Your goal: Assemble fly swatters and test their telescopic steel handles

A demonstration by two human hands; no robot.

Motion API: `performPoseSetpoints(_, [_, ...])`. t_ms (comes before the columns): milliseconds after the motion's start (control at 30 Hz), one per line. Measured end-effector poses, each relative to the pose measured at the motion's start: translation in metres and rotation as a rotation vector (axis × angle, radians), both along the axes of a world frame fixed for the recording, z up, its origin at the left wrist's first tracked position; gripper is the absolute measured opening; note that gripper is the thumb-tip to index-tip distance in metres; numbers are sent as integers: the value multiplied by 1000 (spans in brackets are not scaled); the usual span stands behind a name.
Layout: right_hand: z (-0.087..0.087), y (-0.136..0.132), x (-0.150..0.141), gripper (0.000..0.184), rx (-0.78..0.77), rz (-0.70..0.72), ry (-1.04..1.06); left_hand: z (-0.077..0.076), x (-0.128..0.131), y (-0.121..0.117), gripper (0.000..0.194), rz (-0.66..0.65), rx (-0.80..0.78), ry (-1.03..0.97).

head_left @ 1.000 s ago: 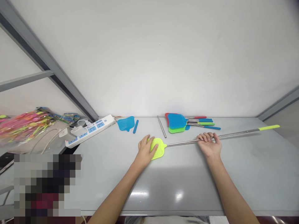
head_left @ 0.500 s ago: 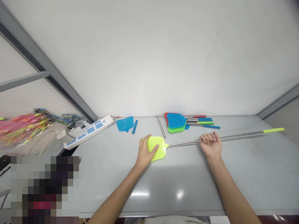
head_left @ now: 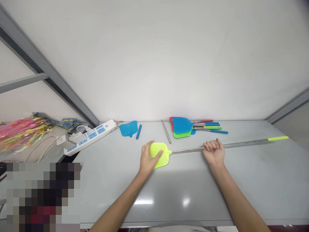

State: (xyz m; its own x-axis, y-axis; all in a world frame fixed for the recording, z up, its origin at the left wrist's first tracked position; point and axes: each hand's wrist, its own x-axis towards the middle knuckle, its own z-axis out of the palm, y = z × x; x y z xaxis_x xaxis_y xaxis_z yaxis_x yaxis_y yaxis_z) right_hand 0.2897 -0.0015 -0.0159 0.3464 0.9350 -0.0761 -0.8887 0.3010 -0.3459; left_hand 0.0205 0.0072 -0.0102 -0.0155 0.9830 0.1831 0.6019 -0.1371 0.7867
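A yellow-green fly swatter (head_left: 164, 158) with a long, extended metal rod lies across the middle of the grey table, its grip pointing right. My left hand (head_left: 147, 159) holds the perforated head at its left edge, thumb on top. Palm up, my right hand (head_left: 213, 151) has its fingers curled round the rod about midway. Behind them is a pile of fly swatters (head_left: 182, 125) with red, blue and green heads and retracted rods. A loose metal rod (head_left: 166, 132) lies left of the pile. Farther left are a blue swatter head (head_left: 128, 129) and a separate blue handle (head_left: 138, 132).
A white power strip (head_left: 93, 137) with plugs and cables sits at the table's left end. Beyond it are colourful items in clear plastic bags (head_left: 21, 132). A white wall (head_left: 154, 64) rises behind the table, and a grey metal frame (head_left: 53, 74) stands at the left.
The yellow-green swatter and both hands have shifted slightly left. Both hands keep their hold, and the pile and loose parts stay where they were.
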Motion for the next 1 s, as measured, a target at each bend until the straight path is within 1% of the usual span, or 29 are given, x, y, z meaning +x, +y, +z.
performPoseSetpoints(367, [1, -1, -4, 37, 46, 4, 57, -3, -2, 1, 50, -4, -26, 2])
performPoseSetpoints(633, [-1, 0, -5, 38, 15, -9, 38, -2, -2, 1, 50, 1, -47, 10])
performPoseSetpoints(1000, [-3, -1, -21, 38, -35, 34, 58, -1, -1, 1, 49, 2, -43, 6])
